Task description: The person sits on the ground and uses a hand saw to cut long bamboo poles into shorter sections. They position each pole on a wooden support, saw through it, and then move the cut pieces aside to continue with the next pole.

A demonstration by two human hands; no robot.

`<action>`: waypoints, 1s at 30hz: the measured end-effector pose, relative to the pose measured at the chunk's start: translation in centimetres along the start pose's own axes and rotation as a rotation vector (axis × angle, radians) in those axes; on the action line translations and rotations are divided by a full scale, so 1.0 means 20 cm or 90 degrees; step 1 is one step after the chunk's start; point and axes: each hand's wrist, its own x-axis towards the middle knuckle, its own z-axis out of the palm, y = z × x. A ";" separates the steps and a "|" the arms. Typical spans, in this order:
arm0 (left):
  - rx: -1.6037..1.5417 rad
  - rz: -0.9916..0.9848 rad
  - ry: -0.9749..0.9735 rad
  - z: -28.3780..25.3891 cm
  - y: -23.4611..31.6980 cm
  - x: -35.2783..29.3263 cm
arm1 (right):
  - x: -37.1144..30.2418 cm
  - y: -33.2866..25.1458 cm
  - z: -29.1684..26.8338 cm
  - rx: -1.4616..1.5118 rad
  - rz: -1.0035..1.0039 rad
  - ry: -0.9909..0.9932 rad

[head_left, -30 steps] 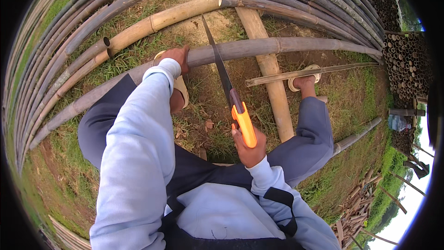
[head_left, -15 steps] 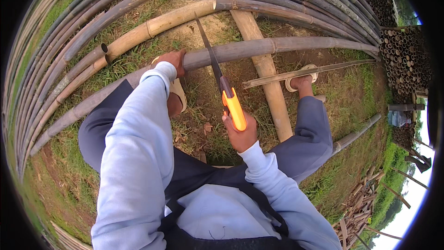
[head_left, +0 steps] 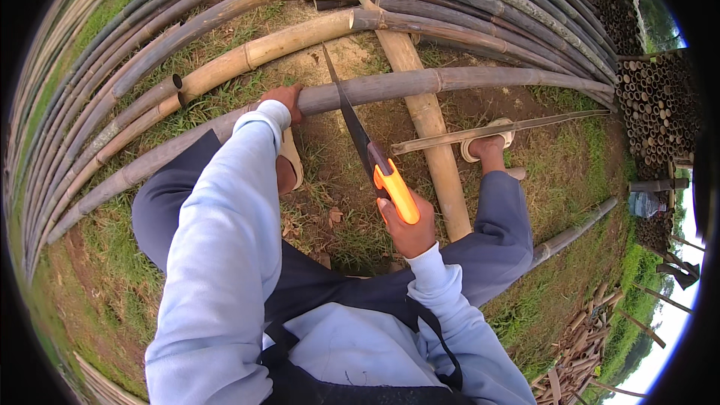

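A long greyish bamboo pole (head_left: 390, 86) runs crosswise before me, over a thicker tan bamboo log (head_left: 429, 124). My left hand (head_left: 285, 101) is closed over the pole, left of the saw; some of its fingers are hidden behind the pole. In my right hand (head_left: 412, 226) is a hand saw (head_left: 396, 189) with an orange and dark handle, the fingers wrapped round the grip. The saw's dark tapering blade lies across the pole just right of my left hand, its tip pointing away from me. Whether there is a cut under the blade cannot be made out.
Many bamboo poles (head_left: 480, 26) lie at the far side and along the left. A split bamboo strip (head_left: 495, 131) crosses the log near my right foot (head_left: 487, 148). Stacked cut bamboo (head_left: 656, 109) stands at the right, with a pile of scraps (head_left: 577, 345) nearer. Grass covers much ground.
My right hand has drawn the saw back toward me and slightly right, the blade still across the pole. My left hand stays on the pole.
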 end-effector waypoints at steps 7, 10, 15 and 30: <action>0.016 -0.006 -0.019 -0.02 0.04 -0.04 | -0.13 -0.05 0.06 -0.011 -0.020 0.013; 0.034 0.004 -0.066 -0.01 0.08 -0.12 | -0.27 -0.05 0.02 0.054 0.096 -0.020; 0.014 0.004 -0.033 0.03 0.11 -0.22 | -0.29 -0.08 -0.06 -0.041 0.034 0.027; 0.018 0.041 0.011 0.03 0.07 -0.12 | -0.11 -0.13 0.03 -0.048 0.060 0.027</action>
